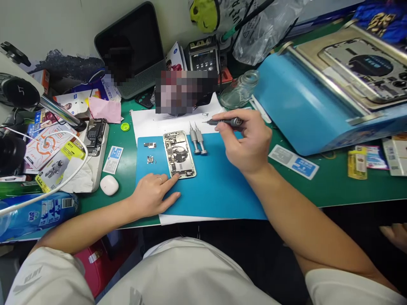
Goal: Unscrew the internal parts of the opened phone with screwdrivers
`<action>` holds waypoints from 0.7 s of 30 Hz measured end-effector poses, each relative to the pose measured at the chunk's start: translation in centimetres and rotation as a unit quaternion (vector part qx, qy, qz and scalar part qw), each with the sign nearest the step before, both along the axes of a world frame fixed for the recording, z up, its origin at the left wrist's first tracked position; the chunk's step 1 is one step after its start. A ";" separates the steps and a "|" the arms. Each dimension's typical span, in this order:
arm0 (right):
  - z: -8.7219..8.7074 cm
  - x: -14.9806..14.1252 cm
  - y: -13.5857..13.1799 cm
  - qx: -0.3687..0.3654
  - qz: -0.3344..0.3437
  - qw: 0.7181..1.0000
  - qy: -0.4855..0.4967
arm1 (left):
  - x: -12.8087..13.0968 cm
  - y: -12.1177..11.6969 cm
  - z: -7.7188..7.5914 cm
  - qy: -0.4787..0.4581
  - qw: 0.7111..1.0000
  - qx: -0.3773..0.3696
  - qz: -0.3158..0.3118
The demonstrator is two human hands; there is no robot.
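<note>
One green desk (pixel 337 189) spreads before the person, with a blue mat (pixel 216 190) laid on it. The right hand (pixel 249 144) is above the mat's far side, pinching a dark screwdriver (pixel 235 121) between thumb and fingers, its tip pointing left. The left hand (pixel 154 192) grasps nothing; its index fingertip rests on the near end of an opened phone (pixel 187 159), which lies on the mat. Just right of it lie two grey screwdrivers (pixel 199 136), side by side. Two small metal parts (pixel 150 159) sit to its left.
</note>
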State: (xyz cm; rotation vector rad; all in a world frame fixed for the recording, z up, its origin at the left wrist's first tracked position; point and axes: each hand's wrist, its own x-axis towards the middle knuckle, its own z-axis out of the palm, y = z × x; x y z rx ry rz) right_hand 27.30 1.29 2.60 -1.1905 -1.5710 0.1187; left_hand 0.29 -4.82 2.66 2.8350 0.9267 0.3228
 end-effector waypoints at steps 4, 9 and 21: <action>0.4 0.3 0.4 -0.016 0.002 1.000 -0.022 | 0.0 0.0 0.0 0.004 1.000 -0.009 0.003; 0.4 0.3 0.5 -0.049 0.007 0.997 -0.065 | 0.0 0.0 0.1 0.001 1.000 -0.011 0.002; 0.5 0.4 0.4 -0.109 0.023 0.989 -0.099 | 0.1 0.0 0.1 -0.022 0.998 0.039 -0.036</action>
